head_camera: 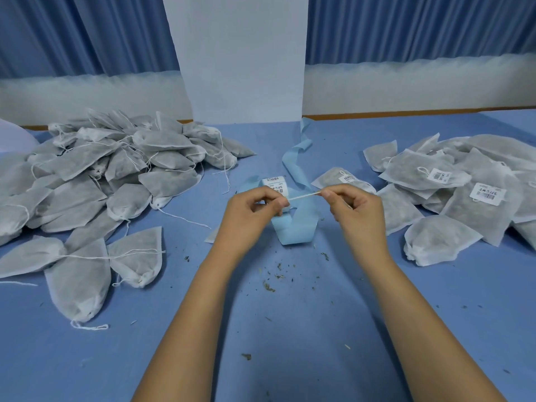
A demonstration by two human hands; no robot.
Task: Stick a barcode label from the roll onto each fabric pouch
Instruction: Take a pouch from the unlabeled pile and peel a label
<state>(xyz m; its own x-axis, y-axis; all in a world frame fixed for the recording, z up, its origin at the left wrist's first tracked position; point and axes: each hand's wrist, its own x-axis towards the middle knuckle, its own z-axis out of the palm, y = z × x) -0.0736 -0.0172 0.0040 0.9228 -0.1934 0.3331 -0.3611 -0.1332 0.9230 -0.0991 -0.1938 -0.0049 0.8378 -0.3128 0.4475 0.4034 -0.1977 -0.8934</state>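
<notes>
Left hand [255,207] and right hand [352,208] pinch a white label [304,195] (edge-on) by its ends; blue backing [301,227] curls beneath.

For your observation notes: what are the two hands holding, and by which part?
A barcode label, seen edge-on: left hand pinches one end, right hand the other.

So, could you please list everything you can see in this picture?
left pouches: many, grey-white, heaped on table's left
right pouches: many, grey-white, heaped right, some labelled
label roll: one, white, centre
backing strip: one, light blue, trailing from centre
label: one, white, between the hands
crumbs: scattered, dark, near centre
table: one, blue
curtains: blue, behind
pillar: one, white, back centre
left hand: one, pinching the label
right hand: one, pinching the label
</notes>
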